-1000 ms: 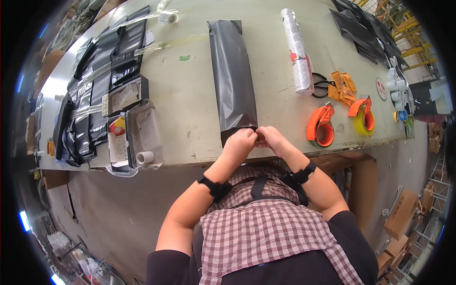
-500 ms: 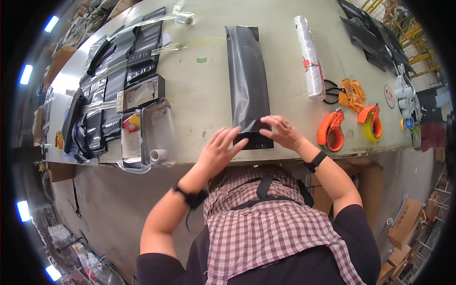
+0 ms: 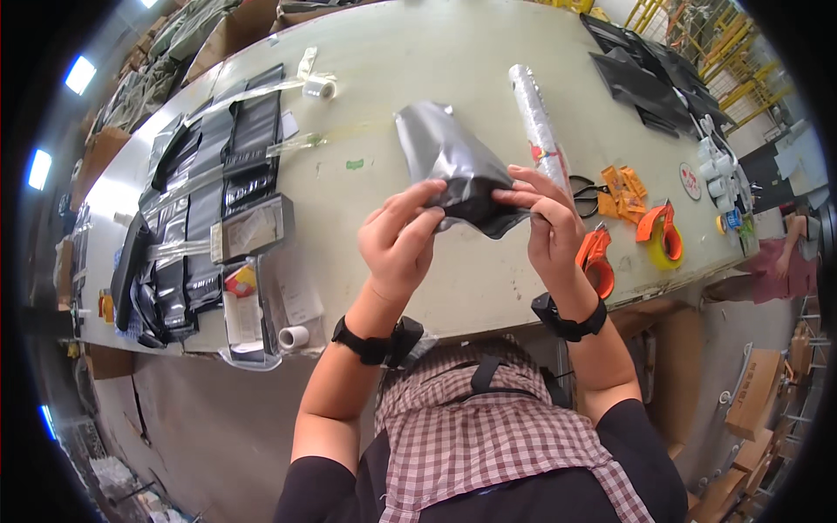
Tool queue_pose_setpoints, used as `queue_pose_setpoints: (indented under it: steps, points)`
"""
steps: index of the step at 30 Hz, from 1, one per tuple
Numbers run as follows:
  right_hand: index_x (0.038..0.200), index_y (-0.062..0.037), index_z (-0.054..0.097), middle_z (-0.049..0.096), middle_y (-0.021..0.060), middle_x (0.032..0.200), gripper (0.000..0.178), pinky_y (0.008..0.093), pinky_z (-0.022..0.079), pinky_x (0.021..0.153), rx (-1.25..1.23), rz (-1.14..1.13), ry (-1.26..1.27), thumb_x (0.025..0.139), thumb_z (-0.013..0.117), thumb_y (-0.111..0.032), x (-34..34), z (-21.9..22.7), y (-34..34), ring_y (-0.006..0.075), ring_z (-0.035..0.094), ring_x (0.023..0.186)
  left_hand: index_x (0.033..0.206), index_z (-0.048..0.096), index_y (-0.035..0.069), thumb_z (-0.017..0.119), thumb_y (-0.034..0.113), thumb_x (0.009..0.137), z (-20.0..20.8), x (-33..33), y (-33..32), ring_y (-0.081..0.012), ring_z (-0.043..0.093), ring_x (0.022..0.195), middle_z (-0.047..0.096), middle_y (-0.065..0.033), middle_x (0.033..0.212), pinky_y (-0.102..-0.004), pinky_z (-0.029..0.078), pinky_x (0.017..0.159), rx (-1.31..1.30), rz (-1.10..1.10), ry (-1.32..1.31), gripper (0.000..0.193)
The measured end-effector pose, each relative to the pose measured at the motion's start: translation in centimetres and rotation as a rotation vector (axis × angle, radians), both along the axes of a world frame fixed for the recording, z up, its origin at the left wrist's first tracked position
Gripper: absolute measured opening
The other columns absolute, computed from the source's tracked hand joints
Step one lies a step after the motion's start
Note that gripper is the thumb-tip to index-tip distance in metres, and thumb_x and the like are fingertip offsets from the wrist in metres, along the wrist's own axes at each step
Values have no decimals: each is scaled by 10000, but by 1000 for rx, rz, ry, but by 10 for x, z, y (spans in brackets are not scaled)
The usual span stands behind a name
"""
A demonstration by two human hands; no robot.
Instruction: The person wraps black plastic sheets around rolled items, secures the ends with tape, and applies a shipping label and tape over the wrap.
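Observation:
A black plastic mailing bag [image 3: 446,150] is lifted at its near end above the table, its far end lower and farther off. My left hand [image 3: 394,242] pinches one corner of the near edge between thumb and fingers. At the opposite corner my right hand [image 3: 553,218] is closed on the same edge. Between my hands the mouth of the bag sags and gapes slightly. What lies inside it is hidden. Just beyond my right hand is a long silver-wrapped roll [image 3: 534,118].
Orange tape dispensers [image 3: 660,237], black scissors [image 3: 588,197] and orange packets [image 3: 622,195] lie to the right. Taped-down black bags [image 3: 205,166], a small grey box [image 3: 253,228] and a tape roll [image 3: 319,86] sit left. More black bags [image 3: 641,87] lie far right. Another person [image 3: 789,261] is beyond the table's right end.
My hands have taken hold of the bag's near edge and raised it off the table. The bag was lying flat before; now it tilts up toward me. The view has also shifted.

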State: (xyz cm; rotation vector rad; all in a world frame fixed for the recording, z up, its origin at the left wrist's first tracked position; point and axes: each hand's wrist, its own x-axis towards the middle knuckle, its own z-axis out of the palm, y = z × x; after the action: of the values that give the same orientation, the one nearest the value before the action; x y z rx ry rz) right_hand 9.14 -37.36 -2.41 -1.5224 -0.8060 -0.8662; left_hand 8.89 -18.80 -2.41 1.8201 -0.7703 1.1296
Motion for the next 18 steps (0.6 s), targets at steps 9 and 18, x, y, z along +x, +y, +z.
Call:
queue_pose_setpoints:
  steps: [9, 18]
  points:
    - [727, 1, 506, 551, 149, 620, 242, 348, 410, 489, -322, -418, 787, 887, 519, -179, 6, -66, 14, 299, 480, 504, 764, 553, -6, 563, 133, 867, -56, -7, 0, -245, 403, 486, 470, -153, 596, -283, 369, 490, -189, 261, 745, 174]
    - [822, -22, 489, 618, 171, 731, 250, 401, 509, 548, -966, -565, 800, 931, 390, -225, 2, -176, 56, 339, 620, 626, 839, 571, 3, 560, 296, 863, -178, -11, 15, -356, 563, 740, 536, -171, 836, -410, 451, 630, 53, 545, 940, 294]
